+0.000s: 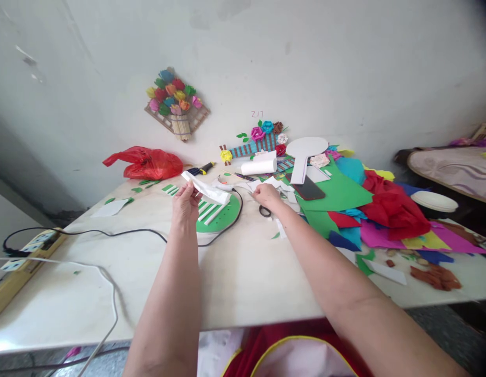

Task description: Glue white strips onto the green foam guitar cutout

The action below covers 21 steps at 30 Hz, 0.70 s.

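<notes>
My left hand [187,200] is closed on one end of a folded white paper strip [209,191], which is raised above the table. Under the strip lies a green paddle-shaped piece [213,222] with narrow white strips across it, partly hidden by my hand and the paper. To the right, my right hand [267,196] is closed around a pair of scissors [265,211]. One black handle loop shows below the fingers, and the blades point left toward the white strip without touching it.
A glue gun's black cord [144,230] runs across the table from the power strip [26,264]. A red plastic bag [150,163] lies at the back left. A white paper roll [259,166], a white paddle-shaped cutout [307,149], a phone [310,188] and coloured paper [340,191] crowd the right.
</notes>
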Available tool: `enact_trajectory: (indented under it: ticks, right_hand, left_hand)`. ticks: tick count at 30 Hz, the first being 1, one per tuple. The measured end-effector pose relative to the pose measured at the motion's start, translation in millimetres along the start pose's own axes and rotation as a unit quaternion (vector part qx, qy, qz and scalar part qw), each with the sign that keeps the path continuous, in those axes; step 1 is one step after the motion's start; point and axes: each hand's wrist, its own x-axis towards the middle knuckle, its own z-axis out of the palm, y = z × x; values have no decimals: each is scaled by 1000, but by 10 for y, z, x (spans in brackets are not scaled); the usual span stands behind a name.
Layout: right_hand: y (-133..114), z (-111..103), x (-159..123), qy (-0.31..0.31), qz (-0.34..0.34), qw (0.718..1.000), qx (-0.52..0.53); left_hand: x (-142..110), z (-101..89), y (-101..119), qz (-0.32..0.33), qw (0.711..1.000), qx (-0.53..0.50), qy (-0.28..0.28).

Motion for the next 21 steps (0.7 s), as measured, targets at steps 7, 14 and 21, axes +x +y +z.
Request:
enact_trajectory:
  ticks: [7,14,21]
  right_hand:
    - [-188,161,-75,-15,-72,997,14]
    - [-335,351,134,-21,-132,991,1]
    - [-463,511,441,-24,-175,984,-22]
  left_hand:
    - [0,-15,20,0,998,-57,-28]
    - [-2,-44,-1,-2,997,-72,-11]
    - [26,-85,13,0,995,-94,25]
